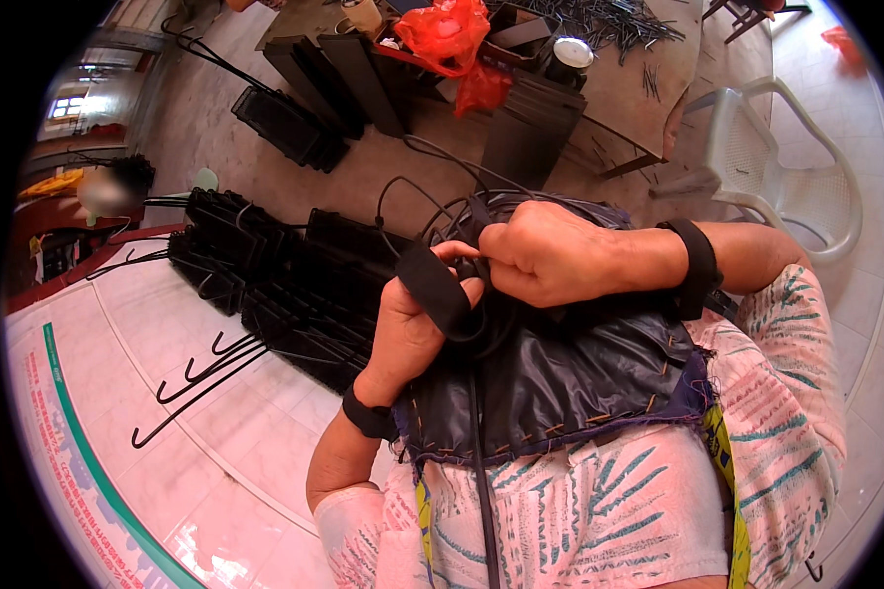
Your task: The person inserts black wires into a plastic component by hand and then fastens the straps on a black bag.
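Observation:
Close together over my lap, both hands are closed. A wide black strap (431,292) loops across the fingers of my left hand (406,327), whose thumb and forefinger pinch a small dark piece. My right hand (548,253) is curled into a fist against that piece; what lies inside its fingers is hidden. Thin black wires (442,157) arc up behind the hands. Under them spreads a shiny dark apron (560,373) with a frayed edge, and a black cord (482,491) hangs down its front.
On my left, stacked black racks with hooked rods (226,245) lie on a pale table (216,491). Ahead, a worktable (648,108) bears red plastic bags (445,34) and dark metal pieces (599,25). Dark panels (535,128) lean below it. A white plastic chair (746,147) stands right.

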The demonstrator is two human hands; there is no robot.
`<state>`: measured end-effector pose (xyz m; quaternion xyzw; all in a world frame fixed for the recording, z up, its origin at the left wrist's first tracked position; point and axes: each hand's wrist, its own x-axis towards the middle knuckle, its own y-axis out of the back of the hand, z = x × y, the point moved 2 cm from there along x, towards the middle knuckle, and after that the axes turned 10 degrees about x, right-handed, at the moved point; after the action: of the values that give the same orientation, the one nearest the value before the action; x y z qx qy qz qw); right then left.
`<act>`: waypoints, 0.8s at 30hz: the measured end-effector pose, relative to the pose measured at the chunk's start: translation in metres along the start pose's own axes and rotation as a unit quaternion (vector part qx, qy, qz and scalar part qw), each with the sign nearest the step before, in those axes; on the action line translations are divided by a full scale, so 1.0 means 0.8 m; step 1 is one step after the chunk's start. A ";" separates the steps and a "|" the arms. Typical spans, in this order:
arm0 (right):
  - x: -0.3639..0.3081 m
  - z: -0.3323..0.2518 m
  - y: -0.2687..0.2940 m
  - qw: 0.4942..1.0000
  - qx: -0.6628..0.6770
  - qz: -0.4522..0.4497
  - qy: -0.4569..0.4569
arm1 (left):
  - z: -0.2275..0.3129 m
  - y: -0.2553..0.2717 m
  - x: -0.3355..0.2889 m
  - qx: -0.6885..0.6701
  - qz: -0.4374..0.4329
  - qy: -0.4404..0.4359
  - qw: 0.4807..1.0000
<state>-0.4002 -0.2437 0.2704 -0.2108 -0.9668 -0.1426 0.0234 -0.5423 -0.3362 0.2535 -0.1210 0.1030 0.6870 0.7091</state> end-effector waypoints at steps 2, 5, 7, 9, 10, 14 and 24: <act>0.000 -0.006 0.003 1.000 -0.021 0.007 0.015 | 0.001 -0.003 0.001 -0.016 0.008 0.017 1.000; 0.003 -0.016 0.006 0.998 -0.056 0.003 0.017 | -0.003 0.000 0.001 -0.018 0.016 0.000 1.000; 0.005 -0.016 0.006 0.997 -0.075 -0.002 0.014 | -0.001 0.000 0.001 -0.004 0.014 -0.035 0.999; 0.005 -0.015 0.008 0.999 -0.036 0.028 0.021 | 0.005 -0.004 -0.001 -0.035 0.027 -0.011 0.999; 0.005 -0.015 0.009 0.999 -0.023 0.038 0.023 | 0.005 -0.004 -0.001 -0.036 0.027 -0.012 0.999; -0.001 -0.007 0.008 0.994 -0.103 -0.024 0.006 | -0.004 -0.001 -0.002 -0.053 0.020 -0.008 0.998; 0.004 -0.006 0.004 0.988 -0.126 -0.069 0.047 | 0.004 -0.004 -0.004 -0.070 0.019 0.042 0.996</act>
<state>-0.4018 -0.2406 0.2759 -0.1378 -0.9511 -0.2744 0.0320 -0.5394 -0.3386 0.2581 -0.1969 0.0864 0.7005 0.6805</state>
